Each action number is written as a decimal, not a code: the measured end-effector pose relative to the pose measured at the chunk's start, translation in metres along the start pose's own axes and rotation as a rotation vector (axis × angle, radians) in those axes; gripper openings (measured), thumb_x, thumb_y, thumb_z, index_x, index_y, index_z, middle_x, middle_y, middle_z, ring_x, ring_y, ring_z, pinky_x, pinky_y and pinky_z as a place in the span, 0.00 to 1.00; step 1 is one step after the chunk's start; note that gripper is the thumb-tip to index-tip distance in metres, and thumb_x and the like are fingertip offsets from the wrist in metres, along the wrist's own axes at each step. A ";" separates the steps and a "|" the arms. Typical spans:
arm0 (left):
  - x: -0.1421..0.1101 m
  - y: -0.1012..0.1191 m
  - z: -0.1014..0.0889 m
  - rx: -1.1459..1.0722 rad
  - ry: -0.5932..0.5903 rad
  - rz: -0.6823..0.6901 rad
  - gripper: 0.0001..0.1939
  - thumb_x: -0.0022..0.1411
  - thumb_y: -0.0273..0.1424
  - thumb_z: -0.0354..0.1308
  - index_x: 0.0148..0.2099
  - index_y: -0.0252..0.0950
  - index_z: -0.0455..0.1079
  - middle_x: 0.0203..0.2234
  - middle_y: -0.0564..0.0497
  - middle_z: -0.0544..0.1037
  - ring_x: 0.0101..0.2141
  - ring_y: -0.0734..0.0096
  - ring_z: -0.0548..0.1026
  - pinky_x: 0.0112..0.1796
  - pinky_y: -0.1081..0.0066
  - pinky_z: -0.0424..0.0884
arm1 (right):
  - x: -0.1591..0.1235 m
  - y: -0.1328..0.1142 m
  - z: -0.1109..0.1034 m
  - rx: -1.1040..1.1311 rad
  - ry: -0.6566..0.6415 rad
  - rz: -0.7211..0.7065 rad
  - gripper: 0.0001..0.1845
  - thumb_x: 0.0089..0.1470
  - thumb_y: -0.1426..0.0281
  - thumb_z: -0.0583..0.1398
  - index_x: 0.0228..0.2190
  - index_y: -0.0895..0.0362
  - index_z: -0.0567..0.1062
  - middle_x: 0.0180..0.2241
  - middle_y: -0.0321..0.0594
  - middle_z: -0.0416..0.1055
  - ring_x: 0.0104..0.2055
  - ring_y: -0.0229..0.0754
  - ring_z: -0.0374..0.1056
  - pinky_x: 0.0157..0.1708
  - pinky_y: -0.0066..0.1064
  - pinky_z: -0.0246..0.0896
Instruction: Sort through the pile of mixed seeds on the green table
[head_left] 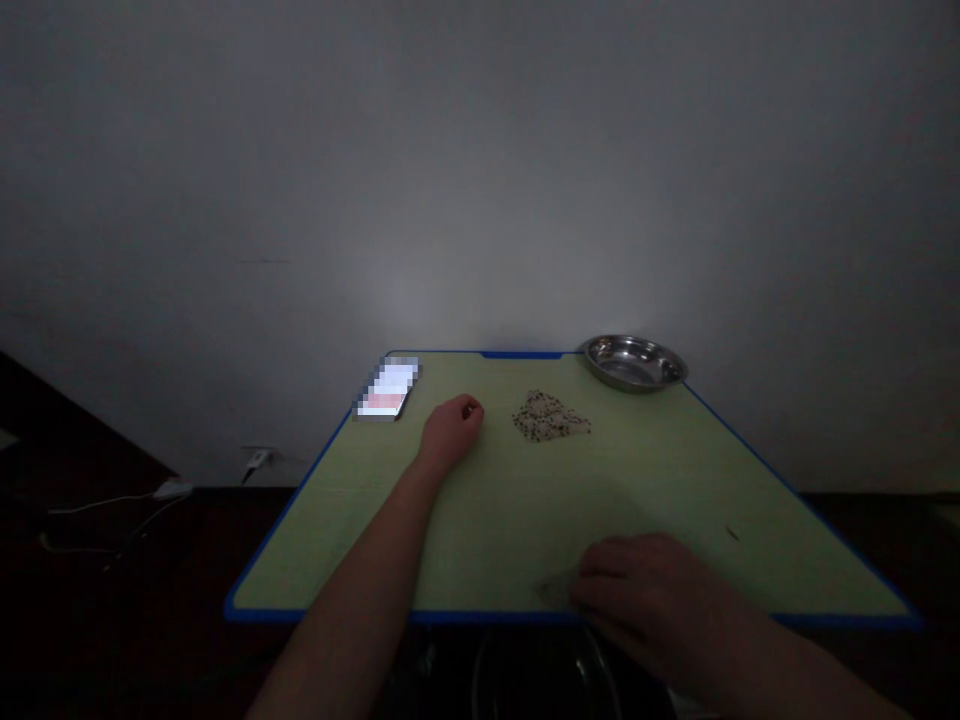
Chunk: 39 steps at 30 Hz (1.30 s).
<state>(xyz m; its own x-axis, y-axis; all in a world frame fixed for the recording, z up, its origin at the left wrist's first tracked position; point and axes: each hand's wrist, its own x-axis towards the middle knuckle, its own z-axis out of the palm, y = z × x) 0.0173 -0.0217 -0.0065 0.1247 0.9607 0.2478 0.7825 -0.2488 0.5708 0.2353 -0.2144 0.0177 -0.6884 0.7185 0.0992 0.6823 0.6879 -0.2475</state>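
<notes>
My left hand point(452, 430) rests on the left middle of the table with its fingers curled closed. Whatever it holds, if anything, is hidden inside the curl. To its right, a little apart, lies a spread pile of small pale and dark bits, like mixed beans or seeds point(550, 418). My right hand point(637, 590) is low over the table's front edge, fingers together and bent. By its fingertips shows a faint, see-through greyish patch point(555, 587), too dim to name. The hand's underside is hidden.
A shallow steel dish point(636, 365) stands at the back right corner. A phone with a lit screen point(388, 388) lies at the back left. The green table point(495, 530) has a blue rim and meets a grey wall. A small dark sliver point(732, 534) lies at right.
</notes>
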 end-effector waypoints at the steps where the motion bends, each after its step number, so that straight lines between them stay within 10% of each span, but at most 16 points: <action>1: 0.000 0.000 0.000 -0.001 0.001 -0.001 0.12 0.57 0.33 0.49 0.36 0.36 0.73 0.29 0.49 0.77 0.30 0.70 0.72 0.31 0.72 0.62 | 0.000 -0.001 -0.001 0.002 -0.003 0.001 0.07 0.56 0.74 0.55 0.30 0.55 0.73 0.28 0.34 0.71 0.28 0.36 0.63 0.26 0.30 0.46; 26: 0.001 -0.002 0.001 0.030 0.003 0.018 0.13 0.57 0.34 0.48 0.35 0.37 0.73 0.29 0.49 0.77 0.30 0.69 0.71 0.31 0.72 0.62 | 0.000 -0.004 -0.016 0.045 -0.017 0.080 0.08 0.56 0.73 0.55 0.28 0.54 0.74 0.26 0.33 0.71 0.26 0.34 0.64 0.26 0.28 0.47; 39: 0.001 -0.001 -0.005 0.022 -0.031 -0.008 0.12 0.57 0.34 0.48 0.35 0.37 0.72 0.29 0.49 0.77 0.30 0.69 0.72 0.31 0.72 0.61 | 0.019 0.100 -0.042 0.193 0.140 0.422 0.11 0.54 0.67 0.56 0.32 0.57 0.78 0.31 0.40 0.76 0.31 0.40 0.68 0.31 0.30 0.59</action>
<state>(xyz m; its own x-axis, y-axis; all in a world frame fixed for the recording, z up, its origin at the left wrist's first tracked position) 0.0141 -0.0215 -0.0031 0.1373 0.9661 0.2185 0.7968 -0.2388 0.5551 0.3008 -0.1277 0.0356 -0.3128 0.9467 0.0769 0.8276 0.3114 -0.4670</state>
